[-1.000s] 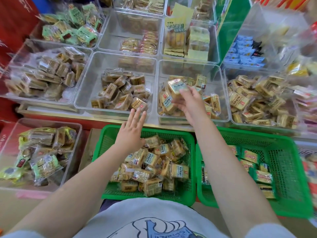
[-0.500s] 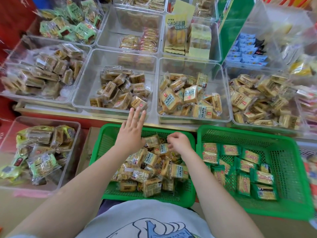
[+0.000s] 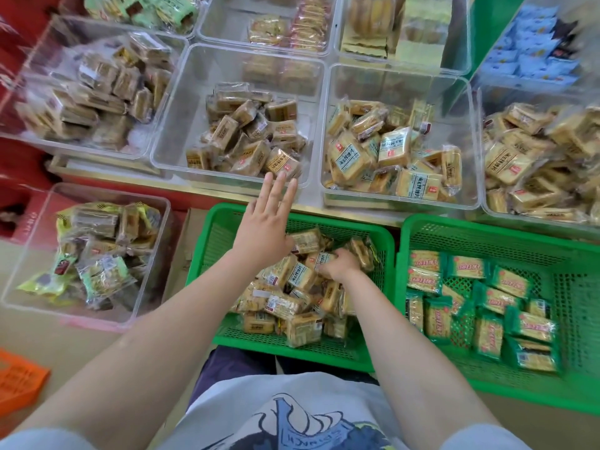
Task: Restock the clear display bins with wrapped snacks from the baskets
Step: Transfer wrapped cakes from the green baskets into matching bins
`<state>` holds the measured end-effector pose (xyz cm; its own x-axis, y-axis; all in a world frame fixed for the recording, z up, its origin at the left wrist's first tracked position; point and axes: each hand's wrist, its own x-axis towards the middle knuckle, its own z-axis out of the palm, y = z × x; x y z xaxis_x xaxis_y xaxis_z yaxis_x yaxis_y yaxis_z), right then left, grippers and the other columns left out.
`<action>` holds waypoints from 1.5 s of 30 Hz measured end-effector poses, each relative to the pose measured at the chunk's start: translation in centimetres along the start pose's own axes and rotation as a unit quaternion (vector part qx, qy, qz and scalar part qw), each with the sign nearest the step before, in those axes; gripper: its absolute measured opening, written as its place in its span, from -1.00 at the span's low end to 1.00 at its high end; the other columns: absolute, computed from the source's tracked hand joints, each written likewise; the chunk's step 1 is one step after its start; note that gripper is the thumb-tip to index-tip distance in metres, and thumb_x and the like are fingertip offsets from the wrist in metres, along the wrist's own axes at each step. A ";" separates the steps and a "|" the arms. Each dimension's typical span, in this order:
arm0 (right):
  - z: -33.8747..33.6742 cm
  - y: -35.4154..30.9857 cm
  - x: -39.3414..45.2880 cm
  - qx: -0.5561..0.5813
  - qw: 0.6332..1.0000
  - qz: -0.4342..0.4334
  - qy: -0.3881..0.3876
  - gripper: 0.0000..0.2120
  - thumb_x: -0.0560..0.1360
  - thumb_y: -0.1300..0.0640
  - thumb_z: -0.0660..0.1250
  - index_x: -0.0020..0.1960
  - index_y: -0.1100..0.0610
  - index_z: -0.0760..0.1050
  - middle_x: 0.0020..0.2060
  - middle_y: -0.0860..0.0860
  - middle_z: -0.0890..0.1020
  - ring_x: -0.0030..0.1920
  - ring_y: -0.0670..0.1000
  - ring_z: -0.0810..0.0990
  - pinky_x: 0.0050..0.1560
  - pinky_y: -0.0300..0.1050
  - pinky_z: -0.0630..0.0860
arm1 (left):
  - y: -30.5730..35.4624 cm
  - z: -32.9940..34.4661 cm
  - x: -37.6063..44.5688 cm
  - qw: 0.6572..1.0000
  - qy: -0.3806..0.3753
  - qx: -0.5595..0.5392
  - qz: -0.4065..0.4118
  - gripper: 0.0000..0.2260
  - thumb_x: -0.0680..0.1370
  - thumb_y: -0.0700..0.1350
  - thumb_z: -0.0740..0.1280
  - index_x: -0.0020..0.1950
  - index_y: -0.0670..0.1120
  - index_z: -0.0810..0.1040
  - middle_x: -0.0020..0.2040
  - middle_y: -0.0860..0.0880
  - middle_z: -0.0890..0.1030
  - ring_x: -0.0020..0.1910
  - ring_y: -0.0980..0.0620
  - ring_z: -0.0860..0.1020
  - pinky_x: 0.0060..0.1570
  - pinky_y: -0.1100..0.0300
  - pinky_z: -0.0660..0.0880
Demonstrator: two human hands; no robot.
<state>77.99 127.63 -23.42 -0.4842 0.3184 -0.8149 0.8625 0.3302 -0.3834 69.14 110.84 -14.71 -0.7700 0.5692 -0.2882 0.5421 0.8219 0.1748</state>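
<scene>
Wrapped snacks (image 3: pixel 292 300) are lying heaped in the left green basket (image 3: pixel 207 254), which is sitting on the floor just in front of the shelf's front edge. In the head view, the right hand (image 3: pixel 336 266) is reaching down into that heap, its fingers curling round a tan packet (image 3: pixel 319 259) near the basket's far side. The left hand (image 3: pixel 264 228) is hovering flat over the basket's far left corner, fingers straight and spread, holding nothing, the fingertips (image 3: pixel 279 180) pointing toward the near wall of the middle clear bin (image 3: pixel 175 141). That bin is holding a low pile of brown packets toward its front. The clear bin just to its right (image 3: pixel 474 164) is carrying larger tan packets with pale labels, piled against its near wall. A second green basket (image 3: pixel 578 319) is standing touching the first on its right, holding green-edged packets (image 3: pixel 480 306). A separate clear bin (image 3: pixel 29 254) on the floor at the left is holding mixed yellow and green packets. An orange crate corner (image 3: pixel 19 381) is showing at the bottom left edge.
</scene>
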 end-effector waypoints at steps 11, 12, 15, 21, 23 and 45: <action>-9.8 -1.4 -7.9 0.320 0.941 -0.112 0.007 -0.86 0.60 0.12 0.28 0.10 0.18 0.48 -0.20 0.12 0.52 -0.45 -0.06 0.36 -0.48 -0.19 0.21 | 0.4 -0.6 -0.1 1.000 -0.021 0.012 -0.010 -0.05 0.56 0.06 0.29 0.52 -0.01 -0.49 0.55 -0.07 -0.47 0.53 -0.11 -0.45 0.57 -0.08 -0.05; -11.2 -2.5 -8.6 0.352 0.925 -0.145 0.015 -0.86 0.61 0.13 0.28 0.10 0.19 0.47 -0.21 0.11 0.53 -0.43 -0.05 0.38 -0.48 -0.20 0.24 | 0.5 -0.6 -0.1 1.000 -0.022 0.010 -0.012 -0.06 0.57 0.06 0.29 0.52 -0.01 -0.48 0.56 -0.08 -0.47 0.53 -0.11 -0.45 0.57 -0.08 -0.05; -14.6 -6.3 -9.7 0.439 0.870 -0.214 0.062 -0.84 0.61 0.16 0.31 0.15 0.18 0.42 -0.13 0.11 0.64 -0.35 -0.01 0.53 -0.42 -0.18 0.43 | 0.6 -0.9 -0.2 0.999 -0.029 0.011 -0.015 -0.07 0.58 0.07 0.28 0.52 0.00 -0.49 0.55 -0.06 -0.47 0.53 -0.10 -0.46 0.57 -0.08 -0.05; -15.8 -9.6 -8.8 0.424 0.873 -0.214 0.114 -0.80 0.63 0.21 0.28 0.24 0.19 0.41 -0.01 0.17 0.63 -0.24 0.02 0.65 -0.20 -0.11 0.59 | 0.5 -1.5 -0.3 0.999 -0.048 0.002 -0.013 -0.07 0.58 0.08 0.27 0.50 0.03 -0.50 0.54 -0.03 -0.49 0.52 -0.07 -0.46 0.56 -0.09 -0.07; -14.7 -9.0 -8.7 0.401 0.885 -0.213 0.102 -0.85 0.64 0.21 0.26 0.20 0.21 0.45 -0.08 0.13 0.65 -0.24 0.02 0.64 -0.20 -0.11 0.60 | 0.3 -1.5 -0.3 0.999 -0.045 -0.001 -0.009 -0.08 0.58 0.07 0.27 0.50 0.03 -0.50 0.54 -0.02 -0.49 0.53 -0.08 -0.46 0.58 -0.10 -0.07; 2.2 -1.2 1.8 0.207 0.976 -0.038 0.051 -0.63 0.51 0.05 0.48 0.27 0.06 0.49 0.09 0.05 0.63 -0.12 0.04 0.64 -0.10 0.01 0.68 | 0.1 -0.6 -0.1 0.999 -0.028 0.032 -0.014 -0.12 0.58 0.08 0.24 0.58 0.01 -0.42 0.56 -0.01 -0.46 0.54 -0.06 -0.44 0.55 -0.20 -0.18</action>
<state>76.38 125.82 -25.35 -0.5431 0.4010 -0.7377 0.7986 -0.0247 -0.6013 69.06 110.88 -14.08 -0.7661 0.5420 -0.3454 0.5420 0.8337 0.1059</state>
